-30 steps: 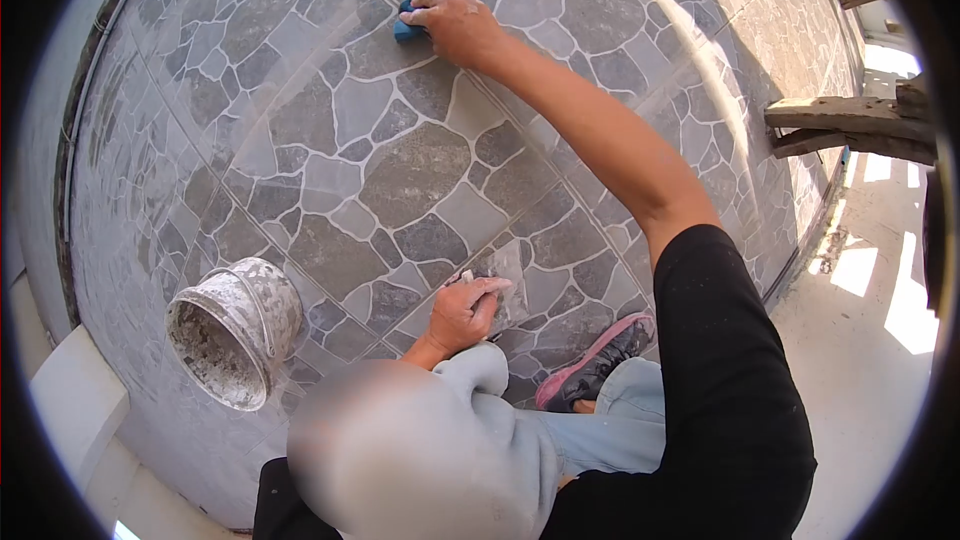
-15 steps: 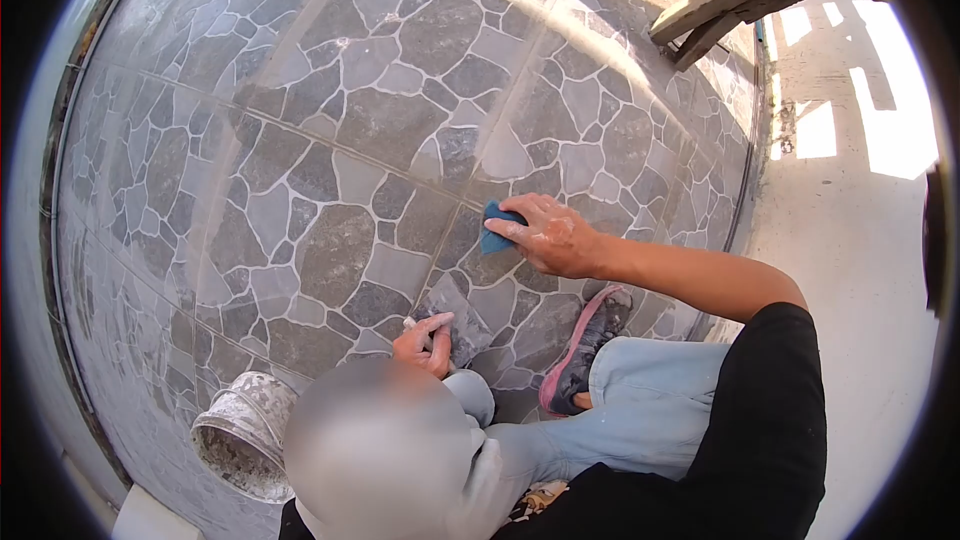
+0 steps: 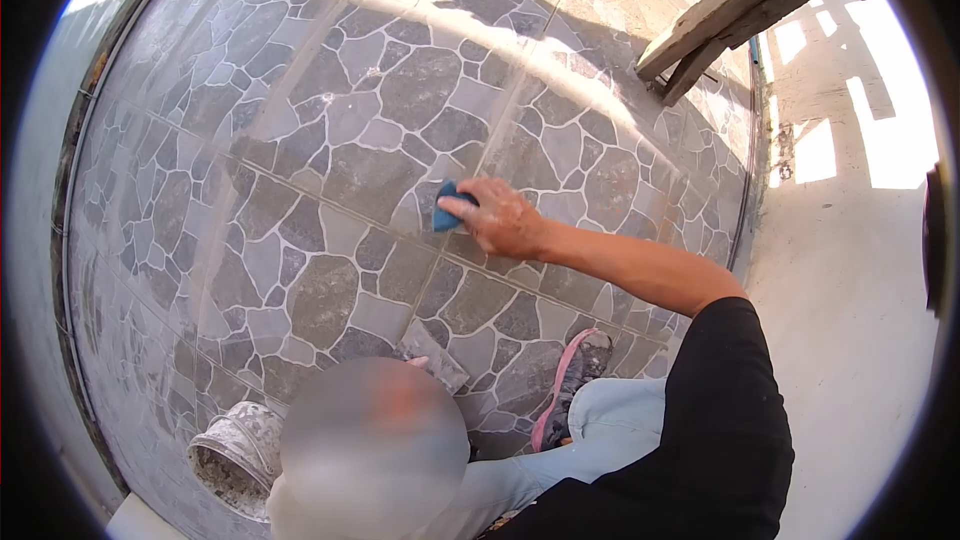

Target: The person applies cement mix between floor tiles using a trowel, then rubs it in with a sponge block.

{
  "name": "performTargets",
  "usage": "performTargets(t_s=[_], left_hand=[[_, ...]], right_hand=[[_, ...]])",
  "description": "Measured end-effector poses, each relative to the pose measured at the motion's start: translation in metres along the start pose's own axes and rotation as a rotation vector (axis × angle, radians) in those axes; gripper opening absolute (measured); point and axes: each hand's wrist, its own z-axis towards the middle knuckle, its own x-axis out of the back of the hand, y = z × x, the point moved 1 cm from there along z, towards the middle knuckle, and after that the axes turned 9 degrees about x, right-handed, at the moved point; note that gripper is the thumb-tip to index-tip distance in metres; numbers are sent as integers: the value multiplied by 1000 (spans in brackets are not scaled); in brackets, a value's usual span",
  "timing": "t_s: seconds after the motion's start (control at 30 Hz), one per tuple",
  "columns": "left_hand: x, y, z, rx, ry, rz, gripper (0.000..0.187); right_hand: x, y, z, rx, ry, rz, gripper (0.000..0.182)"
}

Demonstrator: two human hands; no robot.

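My right hand [image 3: 502, 218] is closed around a blue sponge [image 3: 446, 210], pressed close on the stone-patterned floor tiles [image 3: 372, 180] just beyond a crossing of tile joints. Pale residue marks its fingers. Nearer to me, my left hand [image 3: 418, 362] is mostly hidden by a blurred round patch; only a fingertip shows at the edge of a flat grey scraper [image 3: 440, 358]. The scraper's plate lies low over the tiles, beside a joint line.
A residue-caked bucket [image 3: 238, 448] stands at the lower left. My shoe [image 3: 575, 385] with a pink sole edge is on the tiles. A wooden post [image 3: 735, 15] reaches in at the upper right, by the pale wall [image 3: 835, 280]. Sunlight crosses the far tiles.
My right hand and the sponge have moved left and away from me, past the joint crossing. The view has shifted, and my left hand has become mostly hidden.
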Motion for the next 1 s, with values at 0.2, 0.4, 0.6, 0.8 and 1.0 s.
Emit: performTargets(t_s=[0.2,0.4,0.6,0.8,1.0], left_hand=[[-5,-4,3,-75,37,83,17],[0,0,0,17,0,117,15],[-1,5,3,-45,26,50,14],[1,2,4,-23,-6,75,17],[-2,-2,5,-87,38,7,19]], right_hand=[[23,190,-12,-177,55,-223,40],[94,264,51,-890,132,-614,33],[-5,99,0,-139,-1,-225,33],[16,246,31,-710,193,-632,32],[-16,144,18,-374,118,-466,30]])
